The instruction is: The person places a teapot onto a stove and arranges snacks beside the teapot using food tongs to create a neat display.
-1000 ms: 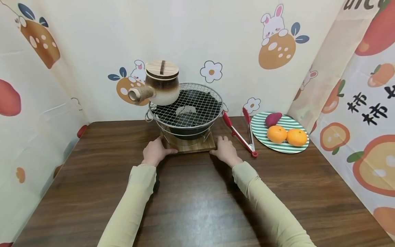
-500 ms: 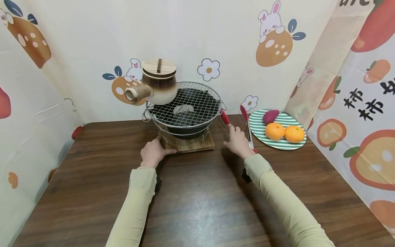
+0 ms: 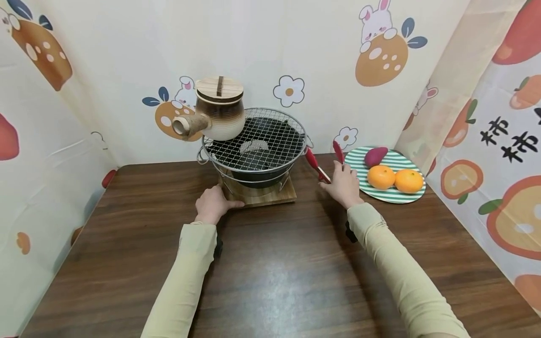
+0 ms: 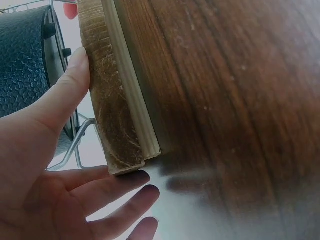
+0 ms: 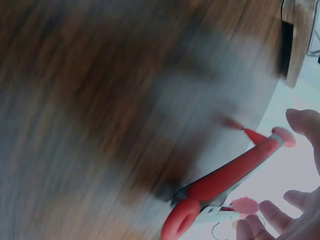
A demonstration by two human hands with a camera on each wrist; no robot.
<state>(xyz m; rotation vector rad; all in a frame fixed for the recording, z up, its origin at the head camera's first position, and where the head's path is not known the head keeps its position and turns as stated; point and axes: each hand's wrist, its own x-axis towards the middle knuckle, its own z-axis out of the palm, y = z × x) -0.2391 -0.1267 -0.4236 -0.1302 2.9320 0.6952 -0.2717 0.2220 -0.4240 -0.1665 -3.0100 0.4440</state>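
Note:
In the head view my left hand (image 3: 213,205) is at the front left corner of a wooden board (image 3: 274,196). The left wrist view shows its thumb lying against the board (image 4: 112,95), with loosely spread fingers at the corner. A round black grill (image 3: 258,177) with a wire mesh top stands on the board. Over the red-tipped tongs (image 3: 312,159) my right hand (image 3: 344,185) hovers, partly covering them. Seen from the right wrist, the tongs (image 5: 220,175) lie spread, and the hand's fingers (image 5: 275,215) are apart and loosely bent, gripping nothing.
A lidded clay pot (image 3: 220,122) with a side handle sits at the left of the mesh. Right of the tongs, a green-striped plate (image 3: 357,159) bears two oranges (image 3: 381,177) and a purple sweet potato (image 3: 375,156). A patterned curtain (image 3: 262,42) stands behind the table.
My right hand has left the board's right corner and moved right, over the tongs. My left hand stays at the left corner. The grill, pot and plate have not moved.

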